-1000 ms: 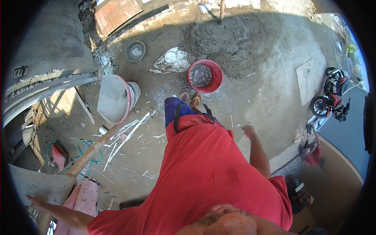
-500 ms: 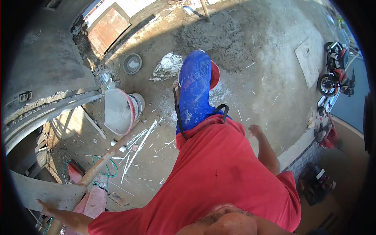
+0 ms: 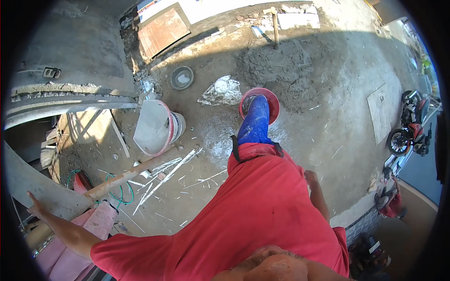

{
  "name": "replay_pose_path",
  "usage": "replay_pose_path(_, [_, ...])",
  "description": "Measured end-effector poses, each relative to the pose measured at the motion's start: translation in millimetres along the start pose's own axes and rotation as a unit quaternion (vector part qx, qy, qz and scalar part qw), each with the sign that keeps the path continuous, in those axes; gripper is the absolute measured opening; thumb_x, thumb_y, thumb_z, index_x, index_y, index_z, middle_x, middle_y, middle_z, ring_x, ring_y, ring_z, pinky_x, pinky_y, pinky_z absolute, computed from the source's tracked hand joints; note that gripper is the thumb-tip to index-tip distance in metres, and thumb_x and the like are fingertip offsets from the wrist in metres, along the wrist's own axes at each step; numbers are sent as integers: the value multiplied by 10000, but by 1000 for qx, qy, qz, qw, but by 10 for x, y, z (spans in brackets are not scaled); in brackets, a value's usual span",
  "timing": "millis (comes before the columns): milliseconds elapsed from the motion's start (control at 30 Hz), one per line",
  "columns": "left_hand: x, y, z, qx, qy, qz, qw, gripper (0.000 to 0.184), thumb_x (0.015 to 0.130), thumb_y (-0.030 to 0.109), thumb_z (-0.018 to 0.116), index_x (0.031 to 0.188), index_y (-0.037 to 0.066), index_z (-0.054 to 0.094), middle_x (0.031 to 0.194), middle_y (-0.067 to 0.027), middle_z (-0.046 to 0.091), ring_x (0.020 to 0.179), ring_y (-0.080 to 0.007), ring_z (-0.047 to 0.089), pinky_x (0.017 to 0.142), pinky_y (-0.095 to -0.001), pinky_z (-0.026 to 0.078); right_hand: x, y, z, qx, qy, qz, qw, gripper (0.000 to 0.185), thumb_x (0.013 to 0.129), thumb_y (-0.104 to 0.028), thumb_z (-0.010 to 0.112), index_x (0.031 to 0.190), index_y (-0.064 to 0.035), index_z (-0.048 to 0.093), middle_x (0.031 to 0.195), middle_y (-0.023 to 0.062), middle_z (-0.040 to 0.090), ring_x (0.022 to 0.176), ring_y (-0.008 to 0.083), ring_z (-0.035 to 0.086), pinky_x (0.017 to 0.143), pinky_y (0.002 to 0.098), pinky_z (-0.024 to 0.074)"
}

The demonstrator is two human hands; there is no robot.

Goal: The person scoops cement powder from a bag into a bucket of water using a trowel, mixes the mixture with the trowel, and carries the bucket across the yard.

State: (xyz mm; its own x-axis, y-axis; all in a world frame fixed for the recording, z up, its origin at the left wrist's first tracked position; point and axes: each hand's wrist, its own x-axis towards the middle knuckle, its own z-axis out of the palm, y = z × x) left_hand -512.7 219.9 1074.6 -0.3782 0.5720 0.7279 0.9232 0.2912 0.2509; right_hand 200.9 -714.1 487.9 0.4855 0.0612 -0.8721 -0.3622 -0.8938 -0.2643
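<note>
My left hand (image 3: 35, 206) reaches out to the far left with its fingers stretched. It is at the grey curved board (image 3: 44, 185); whether it touches it I cannot tell. Below it pink cloth (image 3: 89, 229) hangs beside a brown pole (image 3: 126, 176). My right hand (image 3: 310, 177) hangs beside my red shirt (image 3: 262, 201), fingers loosely bent and partly hidden, with nothing visible in it. In front of me stands a red tub (image 3: 274, 110); my blue trouser leg (image 3: 255, 124) overlaps it.
A tall white bucket (image 3: 176, 129) and a grey basin (image 3: 182, 77) stand left. Ahead lie a crumpled plastic sack (image 3: 222, 91) and a heap of wet mortar (image 3: 276, 65) with a wooden handle (image 3: 275, 33). White strips (image 3: 164, 178) litter the floor. A motorcycle (image 3: 408, 124) and a person (image 3: 391, 203) are right.
My raised blue knee has lowered, and more of the red tub shows. The view has shifted, moving the surroundings right and down. My right hand's fingers look more bent; my left stays stretched out.
</note>
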Motion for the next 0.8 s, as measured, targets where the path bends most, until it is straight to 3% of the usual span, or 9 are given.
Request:
replay_pose_path(33, [-49,50,-22,21,6,-5,1000,1323,524,852,623,1390,-88,282,1386,-284,389,1291,-389,384,1074,-456,339,63,42,39,-68,-21,-40,997,279,887,-221,496,1086,-62,611,1059,76,623,826,224,638,614,364,524])
replay_pose_path(100, [-137,135,-103,49,12,-10,999,1322,522,853,623,1388,-88,288,1387,-282,390,1293,-390,381,1075,-452,339,144,114,76,-114,-37,-62,991,281,888,-221,496,1090,-63,610,1063,77,622,828,225,638,616,365,523])
replay_pose_path(267, [-114,127,-73,69,30,-2,997,1272,529,850,618,1363,-74,360,1375,-266,415,1288,-379,393,1073,-441,343,97,-73,75,-32,-26,16,999,285,888,-221,495,1099,-64,606,1071,78,619,832,227,637,621,367,523])
replay_pose_path(433, [-145,92,-40,72,52,8,996,1203,533,847,616,1328,-39,438,1344,-230,467,1278,-352,418,1063,-454,352,69,-266,-1,-10,-25,34,999,290,889,-222,494,1108,-66,602,1079,78,617,837,229,635,625,368,522])
replay_pose_path(567, [-141,142,-68,90,35,-41,994,1207,545,852,600,1342,-36,417,1370,-209,449,1290,-348,404,1062,-471,345,96,-316,-57,-8,-24,34,999,294,889,-223,494,1116,-67,600,1086,79,614,841,230,634,629,370,522])
replay_pose_path(700, [-68,46,28,105,60,-3,993,1233,540,883,561,1391,13,364,1415,-192,394,1321,-340,364,1072,-466,328,117,-402,-95,-11,-29,30,999,298,890,-223,494,1123,-68,597,1092,80,612,844,232,633,633,372,521])
replay_pose_path(800, [-224,218,-56,107,34,-68,991,1234,534,890,556,1398,31,362,1424,-191,382,1323,-342,359,1071,-472,327,121,-376,-126,-15,-30,38,999,302,890,-224,493,1128,-69,594,1097,80,611,847,233,633,636,373,521])
